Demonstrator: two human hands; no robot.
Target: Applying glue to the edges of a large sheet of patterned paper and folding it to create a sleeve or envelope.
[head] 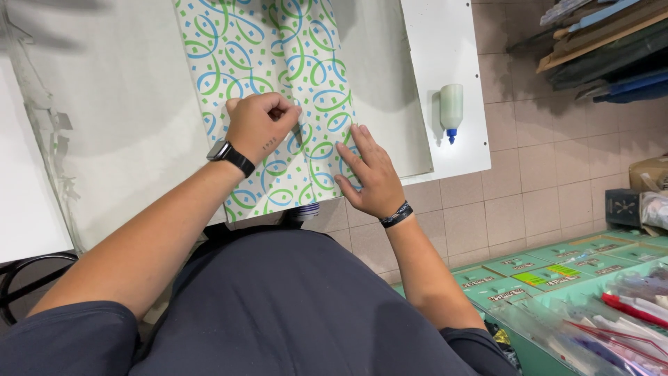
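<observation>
A sheet of wrapping paper (268,56), white with blue and green swirls, lies lengthwise on a white table (445,42) over a grey mat (118,104). My left hand (259,125), with a black watch on the wrist, is curled into a fist and presses its knuckles down on the paper near its middle. My right hand (369,174), with a dark bracelet, lies flat with fingers spread on the paper's right edge near the table's front edge. The paper's near end hangs slightly over the table edge.
A small glue bottle (451,108) with a blue tip lies on the table at the right. Green sorting trays (557,275) with packaged items stand on the tiled floor at lower right. Stacked boards (598,42) lie at upper right. A black chair frame (28,278) is at left.
</observation>
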